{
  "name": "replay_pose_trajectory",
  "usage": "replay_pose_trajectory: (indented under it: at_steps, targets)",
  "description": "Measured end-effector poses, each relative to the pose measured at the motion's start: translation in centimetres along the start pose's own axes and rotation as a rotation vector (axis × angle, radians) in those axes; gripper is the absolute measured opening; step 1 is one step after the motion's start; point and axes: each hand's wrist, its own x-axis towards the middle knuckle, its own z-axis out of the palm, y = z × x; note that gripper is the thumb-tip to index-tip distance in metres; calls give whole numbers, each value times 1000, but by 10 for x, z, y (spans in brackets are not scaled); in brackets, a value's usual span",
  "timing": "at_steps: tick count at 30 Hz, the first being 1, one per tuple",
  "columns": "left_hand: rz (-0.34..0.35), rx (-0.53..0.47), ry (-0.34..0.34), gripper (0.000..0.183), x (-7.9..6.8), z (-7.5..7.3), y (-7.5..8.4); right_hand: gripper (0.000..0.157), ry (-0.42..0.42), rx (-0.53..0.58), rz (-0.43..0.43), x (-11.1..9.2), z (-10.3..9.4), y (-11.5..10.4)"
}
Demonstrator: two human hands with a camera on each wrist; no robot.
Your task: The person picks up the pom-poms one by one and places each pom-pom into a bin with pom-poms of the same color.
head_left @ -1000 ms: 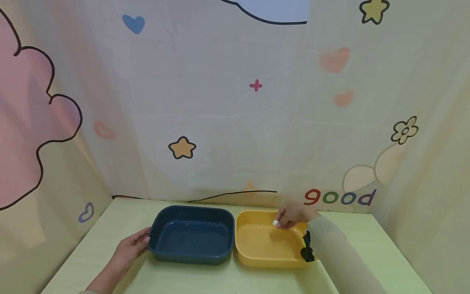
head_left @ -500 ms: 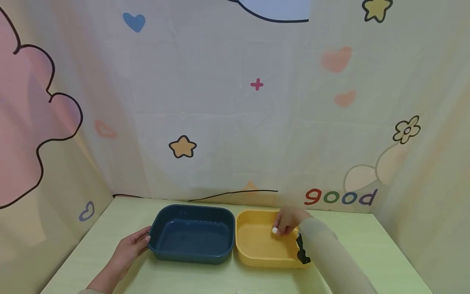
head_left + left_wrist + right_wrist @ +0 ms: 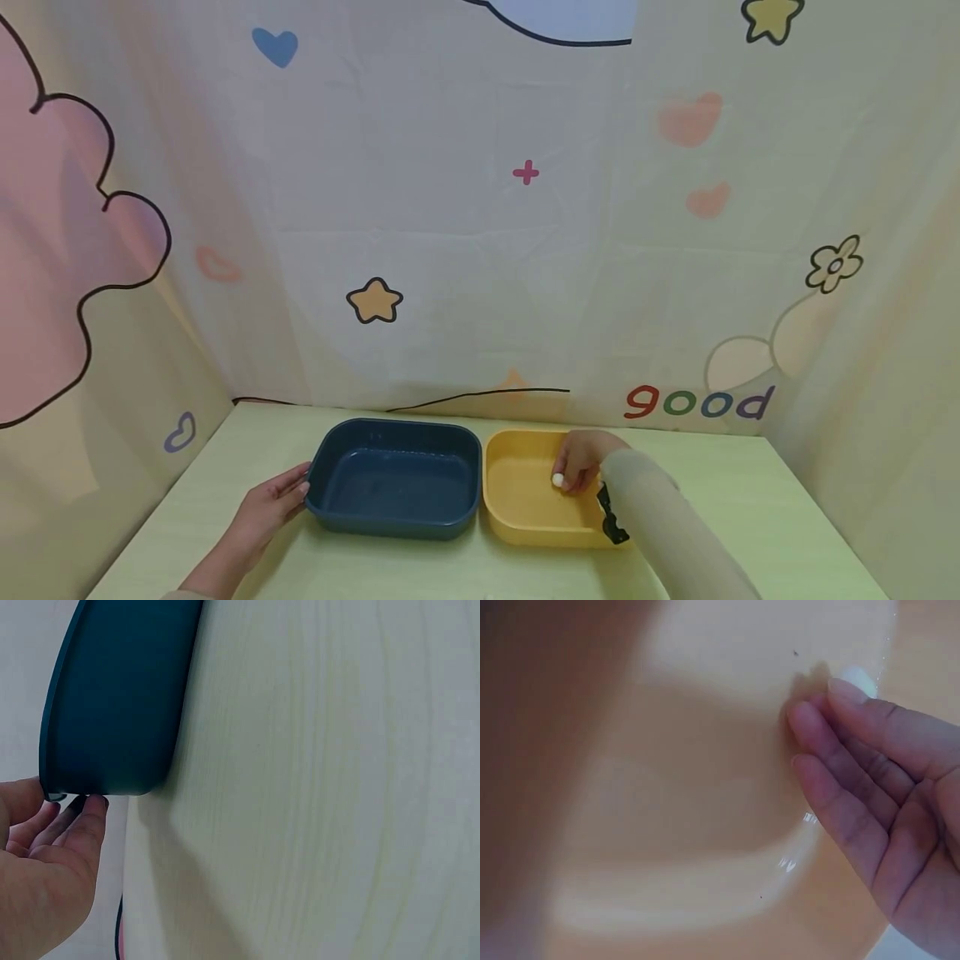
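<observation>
Pinching a small white piece [image 3: 558, 480] btwn thumb & fingertips, I have my R hand [image 3: 581, 458] low inside the yellow tray [image 3: 540, 535], w/ the other fingers bent loosely alongside. Only part of the piece shows past my thumbtip, so I can't ID it or tell if it touches the tray floor. R wrist view: my hand's shadow [image 3: 800, 684] falls on the floor right by the fingertips, plus a tiny dark speck [image 3: 796, 653] nearby. My L hand [image 3: 258, 512] is at the L end of the blue tray [image 3: 393, 527], fingers loosely extended, tips touching the outside of the end wall near the rim; can't tell if one hooks the lip. Trays sit side by side on the table [image 3: 450, 575], blue on L, yellow on R, rims touching or v. close. My pale R sleeve [image 3: 663, 512] covers the yellow tray's R end; a black thing [image 3: 612, 521] shows at its edge, too small to make out. Behind the table is a pale curtain [image 3: 450, 208] w/ printed shapes, incl. an orange star [image 3: 375, 301] above the blue tray & "good" [image 3: 699, 403] in coloured letters, lower R.
</observation>
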Motion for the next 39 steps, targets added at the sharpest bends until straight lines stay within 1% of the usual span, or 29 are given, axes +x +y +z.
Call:
replay_pose_trajectory:
  at_steps: [8,16,21,24,27,29,32,34,36,39]
  targets:
    - [-5,-5,3,51,0,-1,0,13,-16,-6,39,1,-2,-4]
    - [-13,-14,5,51,0,-1,-1,11,-66,70,91,5,-5,3]
    - [-11,-17,9,51,1,0,-4,13,-74,102,89,4,-6,7]
    - [-7,-19,12,51,1,-1,-5,14,-42,124,61,-2,-7,7]
    - [-5,-18,11,51,1,-1,-5,16,15,156,2,-11,-10,6]
    - [-5,-20,11,51,2,-1,-5,19,47,171,-53,-19,-14,3]
    - [-4,-18,11,50,2,-1,-4,26,71,169,-161,-31,-21,-2]
    - [-3,-17,12,50,1,-1,-3,30,97,169,-217,-38,-24,-5]
    - [1,-13,8,51,1,-1,-2,33,137,167,-263,-45,-26,-8]
    - [3,-10,3,51,0,-1,-3,32,225,205,-296,-55,-20,-12]
